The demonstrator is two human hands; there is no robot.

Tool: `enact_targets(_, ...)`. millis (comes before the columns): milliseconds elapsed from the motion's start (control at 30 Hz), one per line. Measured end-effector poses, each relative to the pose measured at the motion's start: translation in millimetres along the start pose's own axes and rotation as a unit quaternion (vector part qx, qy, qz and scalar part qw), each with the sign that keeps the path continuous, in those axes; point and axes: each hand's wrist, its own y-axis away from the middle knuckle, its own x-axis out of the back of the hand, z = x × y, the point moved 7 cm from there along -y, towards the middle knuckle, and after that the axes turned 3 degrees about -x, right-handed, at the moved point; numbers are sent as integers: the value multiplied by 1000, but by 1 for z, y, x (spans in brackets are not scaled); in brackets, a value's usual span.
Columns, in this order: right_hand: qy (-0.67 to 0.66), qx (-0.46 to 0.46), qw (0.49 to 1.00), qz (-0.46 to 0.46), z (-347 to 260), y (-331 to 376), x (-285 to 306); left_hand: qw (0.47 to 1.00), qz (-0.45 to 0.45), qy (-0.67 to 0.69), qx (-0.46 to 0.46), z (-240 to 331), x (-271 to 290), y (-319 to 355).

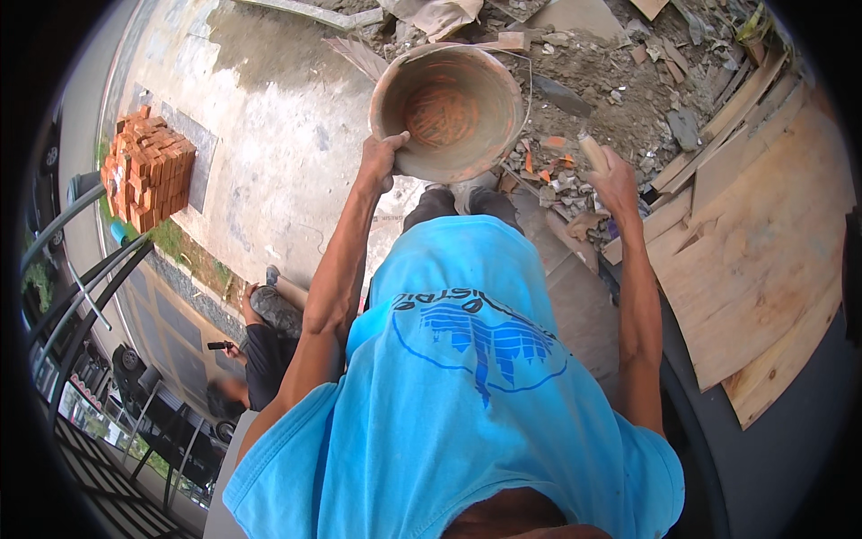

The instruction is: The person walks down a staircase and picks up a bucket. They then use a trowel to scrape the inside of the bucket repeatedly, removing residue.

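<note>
My left hand [381, 162] grips the near left rim of a round bucket [388, 99], its thumb over the edge. The bucket is held out in front of me, tilted so that its inside shows; grey and orange stains mark its bottom. A thin wire handle hangs loose on its right side. Off to the right, my right hand [617, 182] is closed around a pale wooden tool handle [593, 154]. The rounded end of that handle sticks out past the thumb side. What the handle belongs to cannot be made out.
Rubble and broken boards [620, 67] cover the ground ahead and right. Plywood sheets [763, 251] lean at the right. A stack of orange bricks [148, 171] stands on the left of the concrete [278, 135]. A person [265, 337] with a dark handheld object sits at left, near metal railings [72, 314].
</note>
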Motion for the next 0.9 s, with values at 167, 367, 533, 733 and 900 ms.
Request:
enact_targets(167,85,96,992,-7,-50,24,8,999,26,-24,-38,-5,-5,-17)
enact_targets(367,129,166,977,-35,-84,48,-18,995,52,77,47,-20,-6,-29)
enact_targets(533,143,82,986,-6,-47,45,-18,994,35,94,41,-25,-3,-39)
enact_targets(733,180,99,979,-6,-42,39,-22,994,46,71,65,-19,-6,-31)
enact_targets(900,227,9,973,39,-2,0,-14,996,47,-7,70,-26,4,-36)
